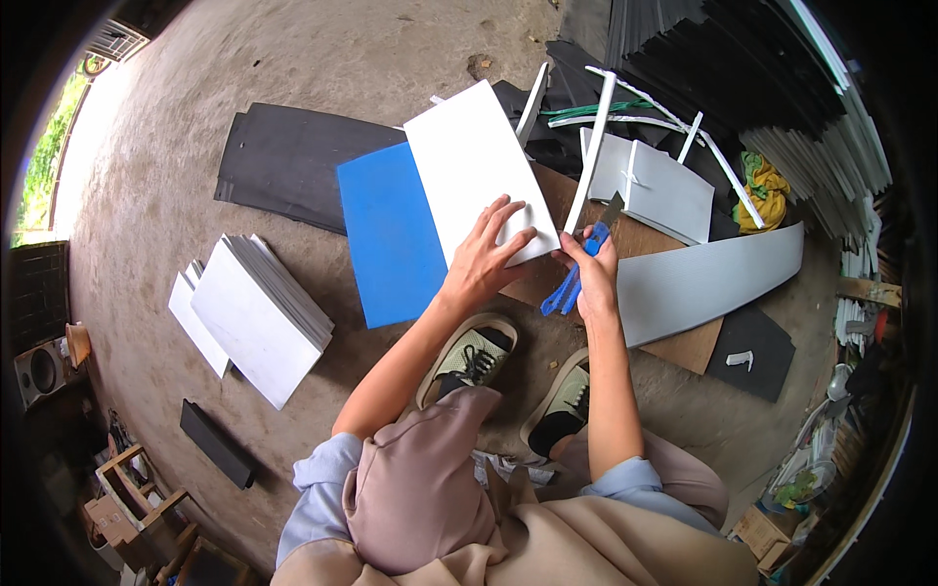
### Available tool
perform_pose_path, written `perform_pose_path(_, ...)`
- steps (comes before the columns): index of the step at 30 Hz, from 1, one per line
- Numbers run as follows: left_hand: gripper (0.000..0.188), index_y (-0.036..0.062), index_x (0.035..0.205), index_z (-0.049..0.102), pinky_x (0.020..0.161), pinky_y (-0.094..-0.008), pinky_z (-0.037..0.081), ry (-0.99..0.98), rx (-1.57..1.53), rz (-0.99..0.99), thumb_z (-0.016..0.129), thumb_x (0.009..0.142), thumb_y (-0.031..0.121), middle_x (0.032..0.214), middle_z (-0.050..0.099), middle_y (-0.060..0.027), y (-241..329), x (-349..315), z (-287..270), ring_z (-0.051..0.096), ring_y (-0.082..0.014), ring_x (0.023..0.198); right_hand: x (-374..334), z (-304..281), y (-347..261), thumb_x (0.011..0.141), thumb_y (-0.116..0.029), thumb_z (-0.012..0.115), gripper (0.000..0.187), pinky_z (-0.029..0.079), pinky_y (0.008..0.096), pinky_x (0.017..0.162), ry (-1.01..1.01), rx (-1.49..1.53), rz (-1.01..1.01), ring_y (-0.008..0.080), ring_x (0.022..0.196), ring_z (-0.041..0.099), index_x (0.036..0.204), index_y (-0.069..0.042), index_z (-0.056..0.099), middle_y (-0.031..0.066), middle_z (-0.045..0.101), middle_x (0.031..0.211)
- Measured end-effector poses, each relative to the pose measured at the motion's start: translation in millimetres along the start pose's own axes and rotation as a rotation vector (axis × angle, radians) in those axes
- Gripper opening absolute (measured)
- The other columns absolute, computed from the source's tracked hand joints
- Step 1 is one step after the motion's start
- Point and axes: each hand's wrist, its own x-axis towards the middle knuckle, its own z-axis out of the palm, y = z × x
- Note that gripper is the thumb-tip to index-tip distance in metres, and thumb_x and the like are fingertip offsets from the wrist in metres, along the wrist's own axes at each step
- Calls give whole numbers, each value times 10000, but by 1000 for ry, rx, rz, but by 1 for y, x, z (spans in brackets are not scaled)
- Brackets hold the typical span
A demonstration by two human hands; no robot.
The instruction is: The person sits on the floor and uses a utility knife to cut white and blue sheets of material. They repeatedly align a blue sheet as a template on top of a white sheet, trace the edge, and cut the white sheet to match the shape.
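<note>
A white foam board (474, 161) is tilted in front of me, partly covering a blue foam sheet (389, 234). My left hand (489, 244) grips its near edge, the bent fingers over the top face and the thumb hidden. A blue utility knife (576, 273) is in my right hand (594, 278), its blade pointing up and away. The right fingertips also touch the board's near right corner. Under and beside the boards lies a brown wooden panel (684, 347), with a grey curved foam sheet (708, 278) across it.
White sheets (259, 322) are stacked on the floor at left, near a black strip (217, 443). A dark grey sheet (293, 161) lies farther off. White strips (591, 151), a white board bundle (664, 190) and a yellow-green cloth (764, 190) lie at right, below stacked black sheets (752, 68).
</note>
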Motion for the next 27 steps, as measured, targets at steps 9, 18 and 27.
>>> perform_pose_path(9, 606, 178, 1266, 367, 973, -419, 325, 65, 169, 85, 564, 704, 68, 1291, 374, -75, 1, 8, -1, 362, -328, 1175, 14, 16, 5, 758, -13, 611, 189, 500, 232, 658, 99, 420, 88, 140, 745, 548, 812, -93, 448, 45, 534, 806)
perform_pose_path(18, 548, 96, 1246, 377, 958, -392, 350, 43, 252, 108, 492, 716, 23, 1262, 411, -94, -7, 9, 10, 409, -318, 1140, 27, 39, 1, 747, 42, 584, 224, 483, 232, 575, 264, 163, -125, 155, 694, 587, 814, -69, 401, 61, 552, 756)
perform_pose_path(27, 407, 29, 1140, 411, 770, -295, 462, 199, 340, 178, 458, 736, 30, 1059, 520, -91, 51, 64, -48, 538, -217, 933, 29, 25, -114, 718, 68, 594, 300, 545, 306, 630, -216, -151, -227, 176, 708, 572, 872, -17, 352, 45, 417, 781)
